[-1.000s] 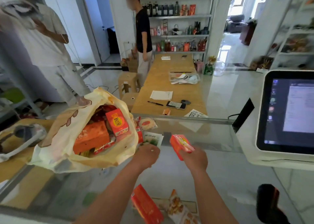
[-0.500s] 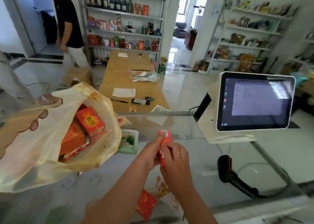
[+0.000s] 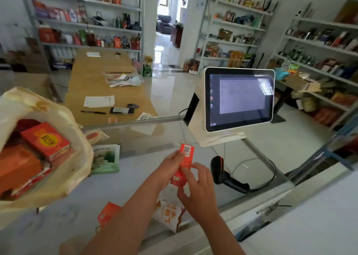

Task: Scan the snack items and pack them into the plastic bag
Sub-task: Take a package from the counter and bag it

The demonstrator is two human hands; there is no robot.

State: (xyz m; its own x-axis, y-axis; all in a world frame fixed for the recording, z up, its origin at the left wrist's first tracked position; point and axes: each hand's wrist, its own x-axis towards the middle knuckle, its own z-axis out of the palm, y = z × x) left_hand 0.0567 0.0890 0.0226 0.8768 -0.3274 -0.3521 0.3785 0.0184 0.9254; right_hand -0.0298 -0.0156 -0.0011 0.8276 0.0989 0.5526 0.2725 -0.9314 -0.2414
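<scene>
Both hands hold a small orange-red snack box (image 3: 185, 158) over the glass counter, barcode end up. My left hand (image 3: 171, 162) pinches its left side and my right hand (image 3: 197, 189) grips its lower right part. A black barcode scanner (image 3: 222, 172) lies just right of the hands. The yellowish plastic bag (image 3: 73, 138) stands open at the left, filled with orange and red boxes (image 3: 45, 140). Under my arms lie a white-orange snack pouch (image 3: 168, 214) and an orange packet (image 3: 108, 213).
A white checkout screen (image 3: 240, 100) stands at the back right of the glass counter (image 3: 155, 138). A green packet (image 3: 105, 159) and a pale pouch (image 3: 95, 135) lie beside the bag. Beyond are a wooden table (image 3: 100, 74) and stocked shelves.
The view has swung right, away from the bag. The box has turned from flat in my right hand to upright, with both hands on it, and has come nearer the scanner.
</scene>
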